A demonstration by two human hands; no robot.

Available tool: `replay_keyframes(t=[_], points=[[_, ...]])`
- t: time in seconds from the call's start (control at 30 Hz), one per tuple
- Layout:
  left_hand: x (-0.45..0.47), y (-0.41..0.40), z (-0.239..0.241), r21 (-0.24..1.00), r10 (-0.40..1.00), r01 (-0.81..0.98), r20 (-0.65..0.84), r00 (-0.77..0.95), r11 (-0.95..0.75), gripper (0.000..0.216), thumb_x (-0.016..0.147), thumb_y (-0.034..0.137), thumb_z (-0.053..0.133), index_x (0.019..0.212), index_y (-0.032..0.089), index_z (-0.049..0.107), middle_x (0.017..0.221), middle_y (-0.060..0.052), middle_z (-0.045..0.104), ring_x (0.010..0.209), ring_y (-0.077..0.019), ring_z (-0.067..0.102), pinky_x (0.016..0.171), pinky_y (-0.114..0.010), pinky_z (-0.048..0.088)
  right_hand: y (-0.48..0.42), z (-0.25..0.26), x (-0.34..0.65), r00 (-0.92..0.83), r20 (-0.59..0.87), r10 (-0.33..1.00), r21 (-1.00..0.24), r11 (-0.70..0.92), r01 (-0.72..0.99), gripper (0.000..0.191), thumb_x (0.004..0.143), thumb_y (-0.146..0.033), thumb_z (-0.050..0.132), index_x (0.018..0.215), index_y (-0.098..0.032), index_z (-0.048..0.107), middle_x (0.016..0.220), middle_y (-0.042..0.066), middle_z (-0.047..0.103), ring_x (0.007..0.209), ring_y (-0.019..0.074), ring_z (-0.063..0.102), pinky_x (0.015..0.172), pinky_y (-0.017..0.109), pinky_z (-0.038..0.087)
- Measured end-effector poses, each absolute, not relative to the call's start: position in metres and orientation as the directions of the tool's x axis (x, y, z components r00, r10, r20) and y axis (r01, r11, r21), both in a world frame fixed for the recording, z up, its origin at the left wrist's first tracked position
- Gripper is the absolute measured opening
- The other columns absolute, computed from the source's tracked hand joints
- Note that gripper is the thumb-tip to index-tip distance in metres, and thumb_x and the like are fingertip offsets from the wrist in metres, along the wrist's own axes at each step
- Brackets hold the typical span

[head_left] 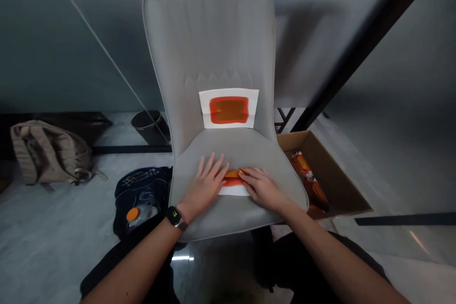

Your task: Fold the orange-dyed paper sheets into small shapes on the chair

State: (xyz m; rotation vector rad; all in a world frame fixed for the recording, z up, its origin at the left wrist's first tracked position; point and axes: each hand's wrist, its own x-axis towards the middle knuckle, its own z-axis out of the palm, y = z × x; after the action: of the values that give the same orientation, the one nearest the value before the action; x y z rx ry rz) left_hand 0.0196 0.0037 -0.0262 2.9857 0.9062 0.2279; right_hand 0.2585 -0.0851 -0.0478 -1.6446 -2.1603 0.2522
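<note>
A partly folded paper sheet (233, 191), white with an orange-red patch, lies on the seat of a grey chair (210, 28). My left hand (204, 184) rests flat with its fingers spread, the thumb side touching the left end of the sheet. At the right end, the bent fingers and thumb of my right hand (261, 187) are closed on the folded edge. Parts of the sheet are hidden under both hands. Behind them, another white sheet (230, 110) with an orange-brown rectangle stands propped against the backrest, with crease marks across it.
An open cardboard box (338, 185) right of the chair holds folded orange-and-white papers (302, 165). To the left are a dark blue bag (142, 183), a bottle with an orange cap (133, 213), a beige backpack (53, 152) and a black bin (149, 126). Glass panels stand behind.
</note>
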Motion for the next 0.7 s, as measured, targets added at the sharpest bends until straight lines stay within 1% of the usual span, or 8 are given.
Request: replay_keyframes(t=[0.07,0.2,0.3,0.47,0.6,0.7], points=[[0.023,-0.005,-0.027,0.048,0.541,0.54,0.141,0.829,-0.84,0.052,0.108,0.025,0.039,0.159,0.021,0.04,0.172,-0.011,0.025,0.16,-0.035,0.011,0.128,-0.064,0.015,-0.085,-0.046,0.258,-0.22,0.211,0.952,-0.374,0.286,0.882,0.043,0.103,-0.025,0.048,0.143,-0.023,0.064,0.147,0.01,0.061,0.133,0.0283,0.055,0.111,0.05,0.045],[0.026,-0.016,-0.033,0.055,0.621,0.62,0.117,0.775,-0.783,0.058,0.106,0.037,0.045,0.16,0.014,0.039,0.17,-0.017,0.028,0.158,-0.0408,0.017,0.127,-0.064,0.018,-0.083,-0.047,0.258,-0.234,0.205,0.95,-0.384,0.298,0.874,0.044,0.102,-0.023,0.049,0.145,-0.022,0.061,0.152,0.008,0.058,0.142,0.0266,0.05,0.119,0.05,0.04],[0.023,-0.015,-0.037,0.086,0.62,0.614,0.085,0.78,-0.784,0.059,0.107,0.04,0.044,0.159,0.012,0.04,0.168,-0.018,0.031,0.157,-0.0391,0.024,0.127,-0.061,0.021,-0.082,-0.052,0.258,-0.241,0.199,0.95,-0.411,0.304,0.859,0.044,0.103,-0.022,0.047,0.145,-0.02,0.061,0.152,0.007,0.057,0.145,0.0253,0.048,0.123,0.05,0.036],[0.019,-0.014,-0.043,0.127,0.616,0.605,0.086,0.783,-0.786,0.055,0.109,0.039,0.036,0.159,0.015,0.04,0.164,-0.018,0.039,0.153,-0.0361,0.034,0.124,-0.059,0.029,-0.083,-0.056,0.261,-0.217,0.205,0.954,-0.462,0.29,0.838,0.041,0.105,-0.026,0.046,0.142,-0.022,0.064,0.15,0.006,0.059,0.145,0.0237,0.049,0.125,0.051,0.036],[0.02,-0.017,-0.042,0.121,0.634,0.623,0.092,0.768,-0.773,0.057,0.109,0.038,0.036,0.16,0.013,0.037,0.161,-0.018,0.044,0.148,-0.0363,0.041,0.122,-0.057,0.033,-0.082,-0.055,0.262,-0.212,0.198,0.957,-0.485,0.284,0.827,0.04,0.105,-0.026,0.046,0.141,-0.023,0.064,0.15,0.006,0.059,0.145,0.0229,0.049,0.125,0.053,0.035],[0.021,-0.019,-0.04,0.119,0.644,0.634,0.071,0.762,-0.764,0.056,0.108,0.037,0.038,0.156,0.01,0.042,0.159,-0.018,0.046,0.145,-0.0367,0.042,0.12,-0.055,0.035,-0.081,-0.056,0.263,-0.215,0.197,0.956,-0.473,0.285,0.834,0.04,0.105,-0.025,0.046,0.14,-0.023,0.065,0.149,0.006,0.059,0.145,0.0223,0.049,0.125,0.052,0.035]])
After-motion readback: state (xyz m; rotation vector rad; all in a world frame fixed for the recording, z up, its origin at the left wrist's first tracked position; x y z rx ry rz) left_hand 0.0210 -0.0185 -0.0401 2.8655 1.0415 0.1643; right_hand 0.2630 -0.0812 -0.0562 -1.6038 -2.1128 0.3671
